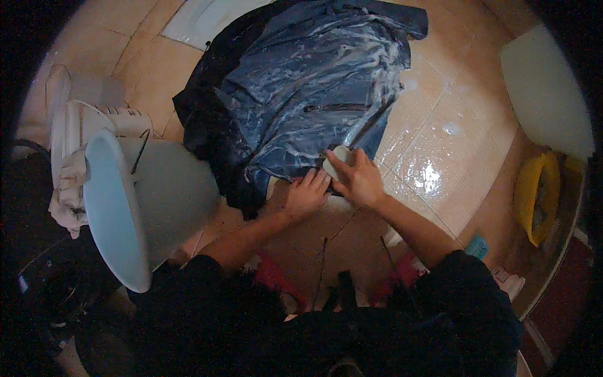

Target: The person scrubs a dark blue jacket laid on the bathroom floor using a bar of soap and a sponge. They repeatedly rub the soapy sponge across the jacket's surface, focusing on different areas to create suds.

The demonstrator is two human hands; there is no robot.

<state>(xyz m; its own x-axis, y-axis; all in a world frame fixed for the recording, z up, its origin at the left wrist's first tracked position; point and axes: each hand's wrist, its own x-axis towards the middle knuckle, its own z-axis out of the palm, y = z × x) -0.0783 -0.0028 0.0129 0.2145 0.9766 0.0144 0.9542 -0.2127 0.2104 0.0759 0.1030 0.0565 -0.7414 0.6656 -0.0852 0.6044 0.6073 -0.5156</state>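
Note:
A dark blue jacket (301, 94) with black sleeves and a zipped pocket lies spread on the wet tile floor. White suds streak its fabric, most thickly towards the upper right. My right hand (362, 181) grips a pale oval object (337, 162), a soap bar or a brush back, I cannot tell which. It rests against the jacket's near edge, and its underside is hidden. Just left of it, my left hand (308, 194) lies with fingers extended on the same edge. Whether those fingers pinch the cloth cannot be made out.
On the left stands a light blue bucket (118, 212) with a wire handle, beside a white container (127, 120). A white porcelain fixture (202, 23) is beyond the jacket. Rightward are a yellow plastic container or bag (537, 198), a pale panel (546, 89) and a teal packet (476, 247).

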